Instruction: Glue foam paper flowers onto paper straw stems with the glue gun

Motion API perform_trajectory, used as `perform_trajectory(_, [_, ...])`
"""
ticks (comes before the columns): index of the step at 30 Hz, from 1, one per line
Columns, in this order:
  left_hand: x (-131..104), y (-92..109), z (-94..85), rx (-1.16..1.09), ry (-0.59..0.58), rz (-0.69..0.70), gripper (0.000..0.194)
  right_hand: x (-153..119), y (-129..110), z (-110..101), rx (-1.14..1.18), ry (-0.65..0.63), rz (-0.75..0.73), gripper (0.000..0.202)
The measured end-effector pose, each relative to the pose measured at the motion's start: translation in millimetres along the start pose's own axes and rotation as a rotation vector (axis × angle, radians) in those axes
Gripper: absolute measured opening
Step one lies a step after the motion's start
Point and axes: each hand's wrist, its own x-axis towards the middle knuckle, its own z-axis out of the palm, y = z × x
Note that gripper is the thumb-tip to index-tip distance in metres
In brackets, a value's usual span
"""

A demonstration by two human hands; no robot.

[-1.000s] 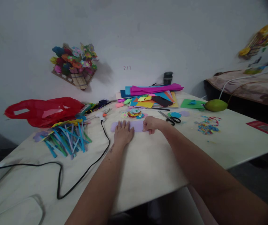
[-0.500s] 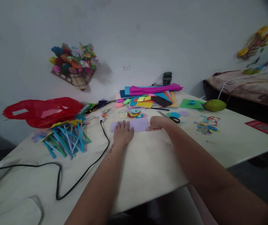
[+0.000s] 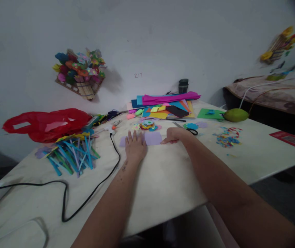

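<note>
A pale purple rectangular sheet (image 3: 153, 138), paper or craft foam, lies flat on the table. My left hand (image 3: 135, 146) rests on its left half, palm down with fingers spread. At the sheet's right lower corner is my right hand (image 3: 174, 135), its fingers curled in and one fingertip at the corner. Whatever those curled fingers hold, if anything, is hidden. Just beyond the sheet sits a pile of colourful flower cutouts (image 3: 149, 125). Scissors with black handles (image 3: 192, 131) lie past my right hand.
On the left are a red plastic bag (image 3: 49, 124), blue and green strips (image 3: 71, 155), and a glue gun (image 3: 110, 129) with a black cable (image 3: 95, 186). Coloured sheets (image 3: 170, 100) are stacked at the back. Small scraps (image 3: 226, 139) and a green fruit-like object (image 3: 236, 115) lie right.
The purple sheet has shifted slightly left under my left hand, and its right edge is now closer to my right fingertip. Both hands stay nearly in place.
</note>
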Motion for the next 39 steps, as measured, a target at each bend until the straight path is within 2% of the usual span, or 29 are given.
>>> perform_trajectory(6, [-1.7, 6.7, -9.9, -0.044, 0.028, 0.117, 0.053, 4.6, 2.6, 3.0, 0.014, 0.017, 0.002, 0.049])
perform_trajectory(8, [-6.2, 15.1, -14.7, -0.063, 0.021, 0.220, 0.052, 7.2, 3.7, 3.7, 0.012, 0.024, 0.000, 0.049])
perform_trajectory(11, [-18.6, 34.3, -19.2, -0.088, -0.053, 0.418, 0.051, 11.8, 5.2, 4.7, -0.020, 0.019, -0.001, 0.049])
perform_trajectory(12, [-23.3, 41.1, -19.7, -0.084, -0.068, 0.432, 0.054, 13.5, 5.7, 5.1, -0.033, 0.017, 0.003, 0.048])
perform_trajectory(17, [-38.5, 60.8, -17.0, -0.051, -0.114, 0.335, 0.065, 20.3, 7.5, 8.2, -0.038, 0.019, 0.014, 0.048])
perform_trajectory(21, [-38.9, 57.5, -13.1, -0.069, -0.162, 0.312, 0.066, 15.9, 5.2, 7.9, -0.021, 0.027, 0.011, 0.049])
perform_trajectory(25, [-36.7, 54.4, -11.4, -0.093, -0.162, 0.330, 0.066, -3.5, -3.8, -0.7, -0.006, 0.068, 0.014, 0.047])
perform_trajectory(26, [-35.8, 54.6, -11.2, -0.099, -0.164, 0.336, 0.066, -9.3, -7.0, -3.4, 0.023, 0.084, 0.013, 0.045])
perform_trajectory(28, [-33.0, 55.8, -10.9, -0.111, -0.163, 0.350, 0.065, -18.6, -14.1, -7.1, 0.174, 0.218, -0.037, 0.037])
perform_trajectory(30, [-29.4, 57.4, -10.5, -0.124, -0.153, 0.361, 0.063, -22.2, -21.6, -6.8, 0.337, 0.292, -0.075, 0.031])
perform_trajectory(33, [-25.0, 59.1, -10.7, -0.135, -0.124, 0.410, 0.060, -16.5, -31.4, 0.8, 0.536, 0.295, -0.109, 0.024])
perform_trajectory(35, [-24.2, 58.8, -11.4, -0.127, -0.106, 0.435, 0.058, -9.6, -35.5, 7.3, 0.574, 0.258, -0.099, 0.020])
perform_trajectory(37, [-25.1, 56.4, -12.0, -0.101, -0.083, 0.375, 0.057, -4.8, -37.2, 11.8, 0.564, 0.242, -0.085, 0.018])
perform_trajectory(39, [-26.8, 51.8, -12.3, -0.065, -0.050, 0.258, 0.057, -3.6, -37.2, 13.5, 0.543, 0.247, -0.078, 0.017])
